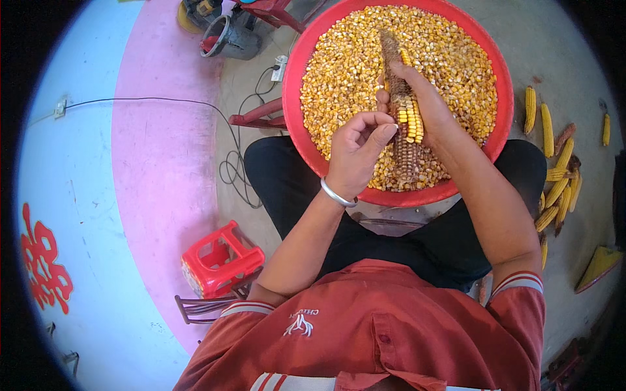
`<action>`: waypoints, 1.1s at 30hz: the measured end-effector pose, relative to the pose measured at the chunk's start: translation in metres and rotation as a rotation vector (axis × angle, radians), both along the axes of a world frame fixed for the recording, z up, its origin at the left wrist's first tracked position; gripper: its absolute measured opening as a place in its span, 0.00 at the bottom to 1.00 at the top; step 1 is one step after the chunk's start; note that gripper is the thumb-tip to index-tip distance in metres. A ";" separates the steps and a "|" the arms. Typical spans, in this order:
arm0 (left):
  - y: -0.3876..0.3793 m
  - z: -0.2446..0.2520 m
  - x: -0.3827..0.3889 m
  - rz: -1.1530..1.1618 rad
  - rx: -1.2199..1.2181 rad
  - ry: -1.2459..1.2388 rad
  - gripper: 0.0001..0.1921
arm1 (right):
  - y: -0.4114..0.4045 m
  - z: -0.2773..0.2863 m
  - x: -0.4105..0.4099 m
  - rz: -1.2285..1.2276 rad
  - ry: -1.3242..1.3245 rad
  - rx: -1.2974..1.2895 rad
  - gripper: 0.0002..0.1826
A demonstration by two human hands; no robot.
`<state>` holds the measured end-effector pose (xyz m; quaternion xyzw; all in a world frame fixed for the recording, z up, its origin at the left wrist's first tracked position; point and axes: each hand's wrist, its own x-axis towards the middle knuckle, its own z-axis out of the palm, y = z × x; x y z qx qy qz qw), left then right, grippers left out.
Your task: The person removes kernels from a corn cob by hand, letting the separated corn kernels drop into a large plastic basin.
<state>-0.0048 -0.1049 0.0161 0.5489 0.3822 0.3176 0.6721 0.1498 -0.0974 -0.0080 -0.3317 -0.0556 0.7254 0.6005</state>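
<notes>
A partly shelled corn cob (pixel 402 90) lies in my right hand (pixel 424 95), its bare brown length pointing away from me and a few rows of yellow kernels left on its side. Against the near end of those rows, my left hand (pixel 359 141) has thumb and forefinger pinched together, with a small pale bit, perhaps a kernel, at the tips. Below both hands a large round red basin (pixel 292 97) holds loose corn kernels (pixel 342 63). A bare cob (pixel 407 159) shows under the held one, towards the basin's near rim; whether they touch cannot be told.
Several unshelled ears (pixel 557 190) lie on the floor at the right. A red plastic stool (pixel 222 259) stands at the lower left. Behind the basin's left side are a grey bucket (pixel 237 41), a power strip (pixel 279 68) and a looped black cable (pixel 239 151).
</notes>
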 end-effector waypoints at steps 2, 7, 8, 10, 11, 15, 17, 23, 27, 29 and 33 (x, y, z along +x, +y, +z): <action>0.000 -0.001 -0.003 0.032 -0.005 -0.047 0.07 | 0.001 0.002 -0.001 0.019 0.029 0.008 0.17; 0.002 0.001 -0.007 0.036 -0.005 -0.063 0.09 | 0.002 -0.001 0.000 -0.041 0.019 0.039 0.18; 0.002 0.002 -0.008 0.038 -0.004 -0.063 0.09 | 0.003 -0.003 0.000 -0.033 0.020 0.042 0.17; 0.002 0.004 -0.009 0.057 -0.020 -0.052 0.09 | 0.003 -0.006 0.000 -0.023 0.012 0.044 0.17; 0.003 0.002 -0.010 0.057 -0.020 -0.052 0.09 | 0.003 -0.007 0.000 -0.014 0.004 0.046 0.17; 0.001 0.003 -0.013 0.084 0.019 -0.030 0.09 | 0.002 -0.002 -0.001 -0.015 -0.049 0.036 0.18; 0.000 0.006 -0.010 0.092 0.040 0.001 0.09 | 0.001 -0.002 -0.002 -0.009 -0.104 0.018 0.18; 0.001 0.003 0.002 0.022 -0.032 0.088 0.08 | 0.001 0.000 -0.010 -0.053 -0.039 -0.033 0.16; 0.004 -0.002 0.002 -0.006 -0.040 0.113 0.08 | 0.000 -0.010 -0.008 -0.028 -0.041 0.021 0.15; 0.004 -0.002 0.000 -0.013 -0.039 0.116 0.08 | 0.000 -0.009 -0.010 -0.052 -0.053 0.019 0.14; 0.004 -0.001 0.000 -0.054 0.116 0.216 0.07 | -0.001 -0.007 -0.008 -0.041 -0.044 0.009 0.15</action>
